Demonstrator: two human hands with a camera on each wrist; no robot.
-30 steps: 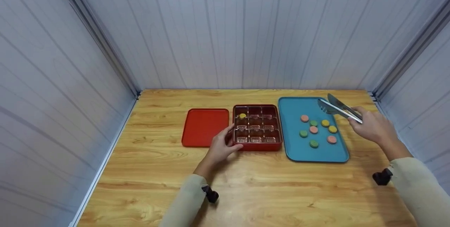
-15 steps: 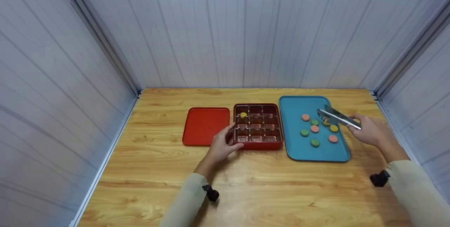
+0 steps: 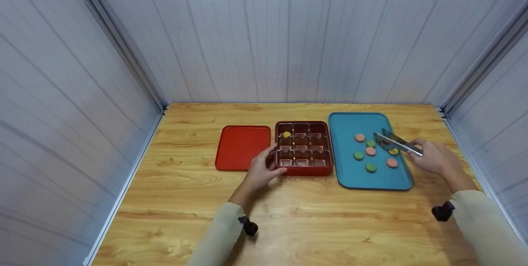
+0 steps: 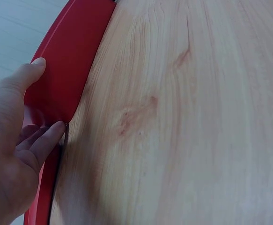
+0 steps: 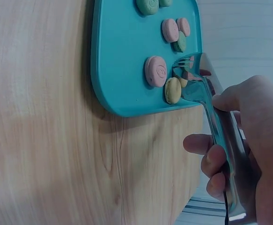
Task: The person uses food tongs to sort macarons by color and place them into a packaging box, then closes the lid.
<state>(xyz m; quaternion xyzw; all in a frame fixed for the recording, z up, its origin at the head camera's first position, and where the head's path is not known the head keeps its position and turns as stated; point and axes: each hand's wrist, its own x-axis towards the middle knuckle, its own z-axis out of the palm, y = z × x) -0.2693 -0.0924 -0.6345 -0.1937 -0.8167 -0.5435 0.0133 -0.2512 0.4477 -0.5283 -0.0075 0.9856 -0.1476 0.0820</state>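
My left hand [image 3: 260, 170] holds the near left corner of a red box [image 3: 307, 170]. Its thumb lies on the front wall and its fingers reach along the left side. Inside the box is a clear divided insert, with a yellow macaron [image 3: 286, 134] in the far left compartment. My right hand [image 3: 436, 159] grips metal tongs [image 5: 223, 126]. Their ends are low over the blue tray [image 3: 354, 177], around a yellow macaron they mostly hide. Right beside the tongs on the tray lie another yellow macaron [image 5: 173, 90] and a pink macaron [image 5: 156, 71].
A red square lid [image 3: 239, 148] lies on the wooden table [image 3: 288, 224] left of the box. Several pink and green macarons [image 3: 358, 156] are scattered over the tray. Panelled walls [image 3: 255, 43] stand behind the table and at both sides.
The tongs have come down and slightly nearer over the tray, onto a yellow macaron, and their arms are closer together. My left hand stays at the box corner.
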